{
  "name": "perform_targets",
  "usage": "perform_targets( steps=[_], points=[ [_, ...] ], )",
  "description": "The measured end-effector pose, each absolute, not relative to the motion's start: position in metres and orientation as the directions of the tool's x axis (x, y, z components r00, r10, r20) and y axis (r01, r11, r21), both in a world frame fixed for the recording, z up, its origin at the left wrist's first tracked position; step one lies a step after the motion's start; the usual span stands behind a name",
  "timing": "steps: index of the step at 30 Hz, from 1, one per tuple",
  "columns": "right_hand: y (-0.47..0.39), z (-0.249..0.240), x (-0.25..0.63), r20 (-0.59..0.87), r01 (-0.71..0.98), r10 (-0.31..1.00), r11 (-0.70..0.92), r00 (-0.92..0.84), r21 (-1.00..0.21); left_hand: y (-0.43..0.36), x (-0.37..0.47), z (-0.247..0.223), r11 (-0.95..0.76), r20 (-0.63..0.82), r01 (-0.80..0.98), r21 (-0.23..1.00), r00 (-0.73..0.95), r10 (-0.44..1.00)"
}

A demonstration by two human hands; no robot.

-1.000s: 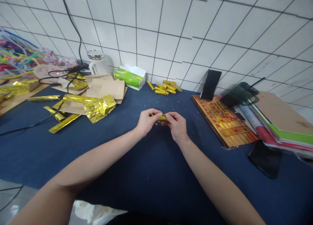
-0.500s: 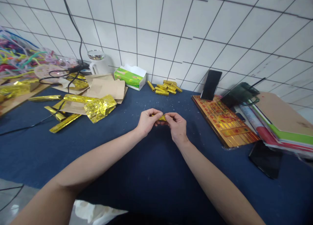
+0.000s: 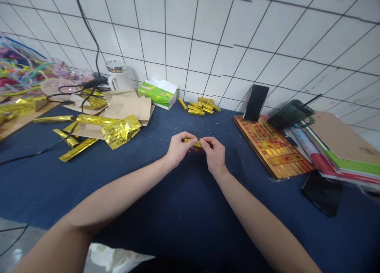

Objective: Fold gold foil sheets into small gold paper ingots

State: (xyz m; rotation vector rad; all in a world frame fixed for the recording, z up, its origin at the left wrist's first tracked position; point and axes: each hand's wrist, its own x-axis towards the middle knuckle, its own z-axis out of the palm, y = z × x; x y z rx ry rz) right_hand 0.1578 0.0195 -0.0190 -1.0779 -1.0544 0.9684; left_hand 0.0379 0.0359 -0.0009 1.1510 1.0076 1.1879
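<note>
Head view: I have left hand and right hand pinching a gold roll, likely light, crushable; grip ends.

A dark blue tabletop carries short gold rolls heaped at its far edge, a green-and-white packet near them, brown paper sheets (partly overlapping), longer gold rolls on the left, and, on the right, a flat red-and-gold box and a black flat device

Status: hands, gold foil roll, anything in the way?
Left hand, right hand: both pinching. Gold foil roll: held between them. Gold roll pile: beyond, clear of hands.
</note>
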Motion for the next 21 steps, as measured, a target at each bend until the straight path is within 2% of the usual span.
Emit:
perform_targets(
  steps=[3, 9, 14, 21],
  points=[
    [0.02, -0.02, 0.157, 0.186, -0.094, 0.959, 0.209, 0.213, -0.973, 0.036, 0.038, -0.002, 0.004, 0.02, -0.167, 0.986, 0.142, 0.99],
    [0.024, -0.023, 0.163, 0.258, -0.026, 0.908, 0.282, 0.331, -0.959, 0.042, 0.035, -0.002, -0.006, 0.052, -0.271, 0.963, 0.159, 0.986],
    [0.023, -0.022, 0.164, 0.26, -0.011, 0.932, 0.272, 0.252, -0.962, 0.044, 0.033, 0.0, -0.014, 0.064, -0.286, 0.958, 0.165, 0.984],
    [0.024, -0.021, 0.164, 0.282, 0.022, 0.915, 0.288, 0.29, -0.957, 0.047, 0.03, 0.0, 0.023, 0.056, -0.373, 0.928, 0.198, 0.979]
  ],
)
